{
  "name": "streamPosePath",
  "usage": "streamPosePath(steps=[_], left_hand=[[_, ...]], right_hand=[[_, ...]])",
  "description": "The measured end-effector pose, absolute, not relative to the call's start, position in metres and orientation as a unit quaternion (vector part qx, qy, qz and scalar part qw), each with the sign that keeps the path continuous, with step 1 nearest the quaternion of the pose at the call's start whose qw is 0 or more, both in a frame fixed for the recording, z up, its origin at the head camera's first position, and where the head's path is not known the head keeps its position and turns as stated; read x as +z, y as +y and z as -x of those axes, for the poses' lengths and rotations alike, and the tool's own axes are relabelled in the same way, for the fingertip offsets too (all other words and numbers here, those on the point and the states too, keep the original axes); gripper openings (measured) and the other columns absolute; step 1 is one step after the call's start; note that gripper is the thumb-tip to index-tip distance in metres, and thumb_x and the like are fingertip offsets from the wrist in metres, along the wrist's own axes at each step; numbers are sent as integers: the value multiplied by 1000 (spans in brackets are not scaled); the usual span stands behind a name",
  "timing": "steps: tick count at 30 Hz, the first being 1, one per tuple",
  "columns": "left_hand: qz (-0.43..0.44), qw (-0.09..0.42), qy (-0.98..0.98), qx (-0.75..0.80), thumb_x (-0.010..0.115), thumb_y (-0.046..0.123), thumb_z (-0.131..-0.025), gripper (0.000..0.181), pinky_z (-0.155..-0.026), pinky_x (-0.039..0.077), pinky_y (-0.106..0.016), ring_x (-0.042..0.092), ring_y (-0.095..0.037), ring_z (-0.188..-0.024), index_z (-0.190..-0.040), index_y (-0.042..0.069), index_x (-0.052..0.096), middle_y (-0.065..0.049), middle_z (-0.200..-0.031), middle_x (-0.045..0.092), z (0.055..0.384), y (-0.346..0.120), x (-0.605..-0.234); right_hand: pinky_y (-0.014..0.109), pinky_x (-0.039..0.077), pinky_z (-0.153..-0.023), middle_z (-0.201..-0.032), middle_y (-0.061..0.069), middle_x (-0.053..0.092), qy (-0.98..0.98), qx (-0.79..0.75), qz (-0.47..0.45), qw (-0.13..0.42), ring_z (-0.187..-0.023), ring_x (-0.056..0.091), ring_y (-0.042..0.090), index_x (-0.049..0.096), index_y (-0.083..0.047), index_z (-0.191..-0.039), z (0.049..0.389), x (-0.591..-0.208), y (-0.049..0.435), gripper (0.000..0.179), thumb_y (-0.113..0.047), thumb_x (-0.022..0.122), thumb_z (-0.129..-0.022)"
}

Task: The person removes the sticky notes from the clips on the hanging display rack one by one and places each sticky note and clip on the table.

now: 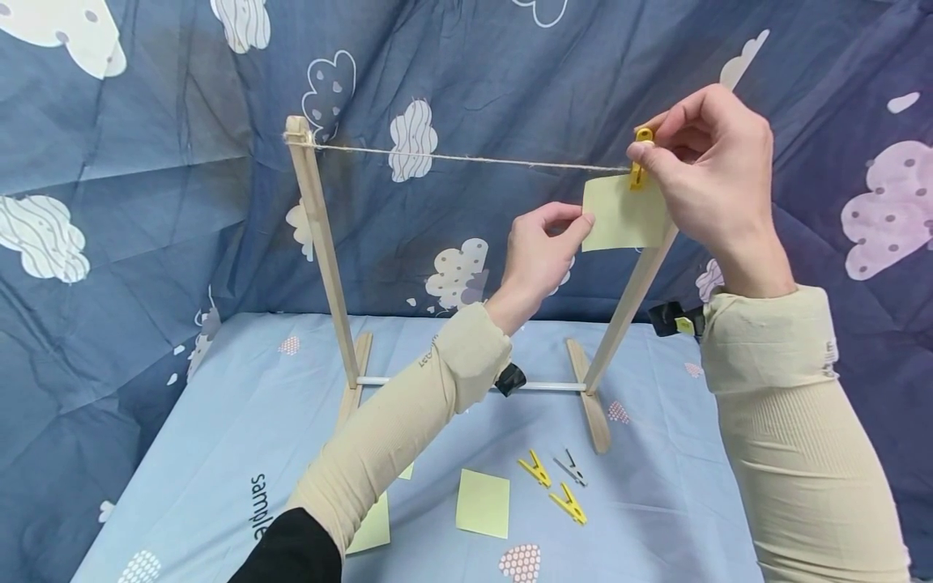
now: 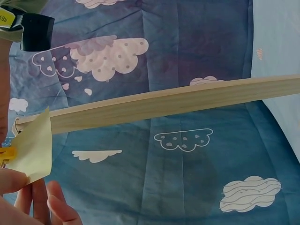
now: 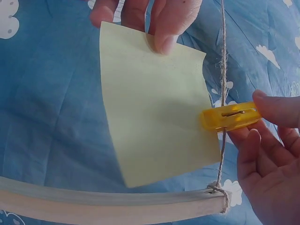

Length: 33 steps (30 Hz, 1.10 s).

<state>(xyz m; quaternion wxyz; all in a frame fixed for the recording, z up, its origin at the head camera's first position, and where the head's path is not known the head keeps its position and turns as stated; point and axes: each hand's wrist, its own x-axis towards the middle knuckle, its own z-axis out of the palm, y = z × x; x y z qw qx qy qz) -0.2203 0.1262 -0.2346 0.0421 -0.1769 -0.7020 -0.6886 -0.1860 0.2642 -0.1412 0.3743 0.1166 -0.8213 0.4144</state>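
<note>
My right hand (image 1: 717, 162) pinches a yellow clothespin (image 1: 639, 159) between thumb and fingers, near the right end of the twine (image 1: 466, 159). In the right wrist view, the jaws of the clothespin (image 3: 229, 116) lie over the twine (image 3: 223, 56) and the edge of a pale yellow paper note (image 3: 154, 108). My left hand (image 1: 539, 247) pinches the left edge of that note (image 1: 619, 219), thumb in front and fingers behind. The left wrist view shows the note (image 2: 35, 145) between the left thumb and fingers, slightly bent.
A wooden frame with a left post (image 1: 321, 251) and right post (image 1: 630, 308) carries the twine; a white rod (image 1: 554, 386) joins its feet. On the blue cloth (image 1: 656, 486) lie two yellow clothespins (image 1: 535, 470), a grey clothespin (image 1: 571, 468) and more notes (image 1: 483, 504), some partly behind my left arm.
</note>
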Motion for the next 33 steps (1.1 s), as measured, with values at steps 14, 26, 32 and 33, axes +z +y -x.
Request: streamPosePath(steps=[14, 26, 32, 33], left_hand=[[178, 47, -710, -680, 64, 25, -93, 22, -68, 48, -17, 59, -10, -82, -109, 12, 72, -1, -96, 68, 222, 122, -235], [175, 48, -715, -675, 64, 24, -94, 21, -71, 48, -16, 59, -11, -88, -109, 13, 72, 0, -99, 68, 222, 117, -236], [170, 52, -716, -675, 64, 25, -93, 21, -70, 48, -17, 59, -10, -84, -108, 12, 72, -1, -96, 68, 221, 115, -237], [169, 51, -716, -675, 65, 25, -93, 21, -69, 48, -17, 59, -10, -84, -108, 12, 73, -1, -96, 68, 221, 115, -238]], right_hand=[[16, 44, -62, -83, -15, 66, -800, 401, -159, 417, -70, 63, 2, 56, 3, -74, 185, -138, 257, 14, 1, 64, -85], [17, 44, -61, -86, -19, 68, -777, 372, -216, 460, -74, 66, 6, 52, 16, -77, 189, -139, 261, 24, -1, 65, -87], [16, 48, -65, -83, -18, 69, -758, 401, -215, 468, -75, 68, 8, 51, 18, -75, 189, -139, 261, 25, 2, 67, -85], [16, 49, -65, -83, -17, 69, -754, 406, -216, 469, -76, 69, 9, 50, 19, -75, 189, -139, 262, 25, 2, 67, -85]])
